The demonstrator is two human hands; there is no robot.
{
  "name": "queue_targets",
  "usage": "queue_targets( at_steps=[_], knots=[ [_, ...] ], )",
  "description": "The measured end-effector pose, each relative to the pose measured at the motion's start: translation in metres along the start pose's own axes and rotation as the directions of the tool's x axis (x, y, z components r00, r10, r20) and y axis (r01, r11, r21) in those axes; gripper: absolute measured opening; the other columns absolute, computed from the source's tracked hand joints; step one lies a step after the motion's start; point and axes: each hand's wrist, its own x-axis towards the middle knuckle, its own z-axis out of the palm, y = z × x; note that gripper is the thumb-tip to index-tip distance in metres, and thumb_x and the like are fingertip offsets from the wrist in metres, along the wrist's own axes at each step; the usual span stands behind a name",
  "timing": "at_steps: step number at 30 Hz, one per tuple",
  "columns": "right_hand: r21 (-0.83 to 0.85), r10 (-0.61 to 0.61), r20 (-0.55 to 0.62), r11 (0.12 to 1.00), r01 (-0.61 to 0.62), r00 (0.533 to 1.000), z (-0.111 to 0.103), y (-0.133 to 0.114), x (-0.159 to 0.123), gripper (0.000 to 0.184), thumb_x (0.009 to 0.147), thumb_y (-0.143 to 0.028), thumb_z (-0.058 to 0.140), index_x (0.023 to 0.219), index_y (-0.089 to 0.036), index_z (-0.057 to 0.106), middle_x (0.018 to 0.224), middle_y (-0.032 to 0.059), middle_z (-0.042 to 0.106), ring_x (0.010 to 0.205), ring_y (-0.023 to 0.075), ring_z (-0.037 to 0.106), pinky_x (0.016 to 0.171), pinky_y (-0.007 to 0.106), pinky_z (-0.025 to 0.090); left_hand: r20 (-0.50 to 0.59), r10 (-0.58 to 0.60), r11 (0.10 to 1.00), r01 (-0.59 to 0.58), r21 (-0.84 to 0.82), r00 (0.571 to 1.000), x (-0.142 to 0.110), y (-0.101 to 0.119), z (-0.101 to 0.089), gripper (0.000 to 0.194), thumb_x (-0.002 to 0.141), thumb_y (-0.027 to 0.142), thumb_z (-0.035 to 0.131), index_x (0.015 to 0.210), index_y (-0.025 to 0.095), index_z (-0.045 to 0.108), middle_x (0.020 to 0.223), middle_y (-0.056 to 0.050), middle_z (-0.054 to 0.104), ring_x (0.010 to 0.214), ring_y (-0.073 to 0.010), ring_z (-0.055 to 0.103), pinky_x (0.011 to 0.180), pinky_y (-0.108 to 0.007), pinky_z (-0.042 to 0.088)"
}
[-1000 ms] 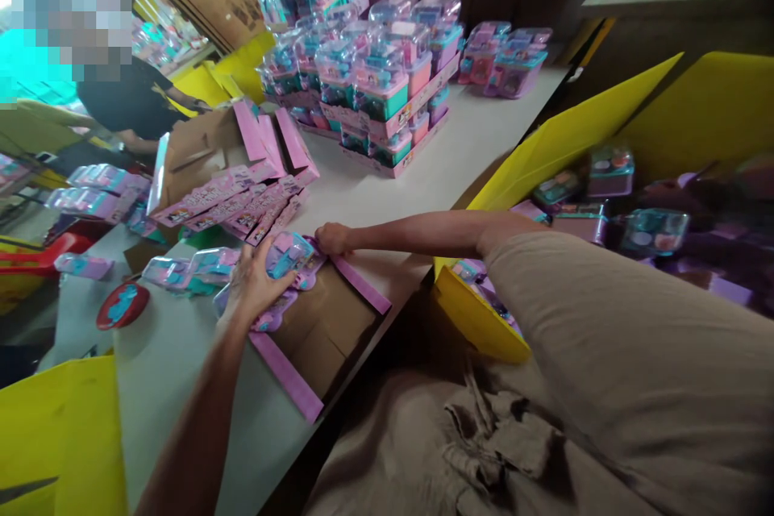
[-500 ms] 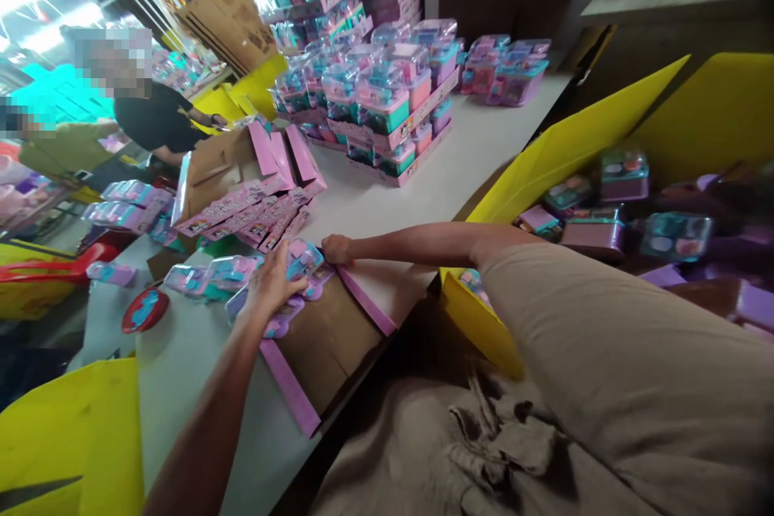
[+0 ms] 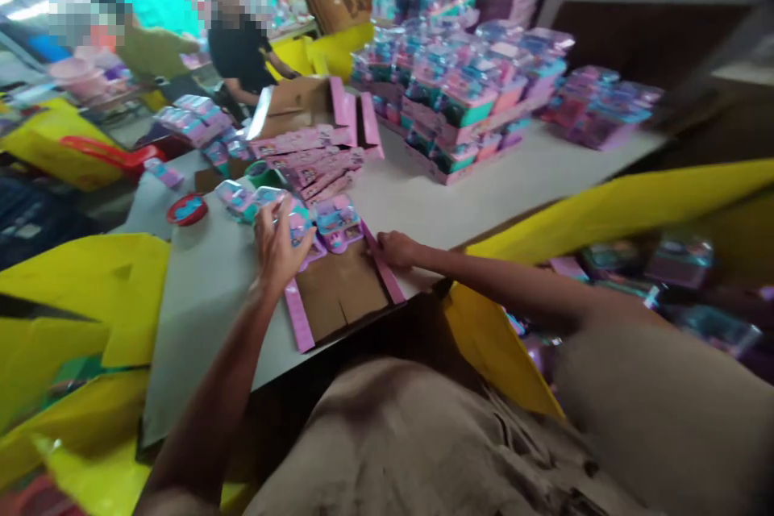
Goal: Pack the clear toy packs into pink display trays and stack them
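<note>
A shallow cardboard display tray with pink side walls lies on the table near its front edge. Two clear-lidded purple and teal toy boxes sit side by side at its far end. My left hand grips the left toy box from above, thumb on its right part and fingers around the far side. The right toy box stands free of my fingers. My right hand is closed at the tray's right pink wall, pinching its edge. More clear-lidded boxes lie beyond my left hand.
Folded pink printed cards lie by an open carton. Stacked trays of toy boxes stand at the back. A red bowl is on the left. Yellow bins flank the table. Two people work across from me.
My view has swung left, so the scene sits further right. My left hand stays on the left toy box; my right hand has slid nearer along the tray's right wall.
</note>
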Motion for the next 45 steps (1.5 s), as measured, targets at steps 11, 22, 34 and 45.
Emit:
queue_targets(
  at_steps=[11, 22, 34, 45],
  knots=[
    [-0.550, -0.699, -0.140, 0.644, 0.531, 0.702, -0.055, -0.139, 0.072, 0.109, 0.084, -0.042, 0.086, 0.169, -0.013, 0.025, 0.161, 0.0283, 0.046, 0.146, 0.0456, 0.045, 0.121, 0.070, 0.027, 0.387, -0.596, 0.779, 0.624, 0.065, 0.703, -0.082, -0.045, 0.049, 0.031, 0.098, 0.035, 0.062, 0.122, 0.018, 0.072, 0.117, -0.015, 0.078, 0.110, -0.0288, 0.073, 0.092, -0.033, 0.053],
    [-0.388, -0.699, 0.028, 0.651, 0.652, 0.714, -0.038, -0.126, 0.127, 0.094, 0.082, -0.033, 0.088, 0.157, -0.005, 0.039, 0.148, 0.0274, 0.055, 0.137, 0.0349, 0.057, 0.111, 0.042, 0.045, 0.453, -0.568, 0.757, 0.652, -0.040, 0.687, -0.091, -0.061, 0.066, 0.033, 0.099, 0.029, 0.058, 0.129, 0.024, 0.071, 0.118, -0.012, 0.078, 0.112, -0.0290, 0.073, 0.096, -0.036, 0.052],
    [-0.493, -0.553, 0.012, 0.722, 0.486, 0.833, -0.067, -0.047, 0.103, 0.098, 0.085, -0.058, 0.084, 0.163, -0.019, 0.039, 0.138, 0.0188, 0.062, 0.130, 0.0375, 0.059, 0.105, 0.044, 0.046, 0.433, 0.135, 0.990, -0.136, -0.031, 0.891, 0.025, -0.072, 0.023, 0.095, 0.075, 0.045, 0.091, 0.157, 0.023, 0.049, 0.144, -0.016, 0.058, 0.137, -0.0385, 0.053, 0.117, -0.045, 0.041],
    [-0.431, -0.604, -0.051, 0.732, 0.528, 0.796, -0.064, -0.048, 0.106, 0.116, 0.083, -0.065, 0.083, 0.171, -0.017, 0.024, 0.155, 0.0259, 0.048, 0.138, 0.0462, 0.049, 0.113, 0.061, 0.039, 0.260, -0.032, 0.999, 0.038, -0.017, 0.965, 0.007, -0.058, 0.025, 0.091, 0.086, 0.046, 0.081, 0.160, 0.011, 0.041, 0.153, -0.024, 0.050, 0.149, -0.0411, 0.042, 0.122, -0.052, 0.036]
  ],
)
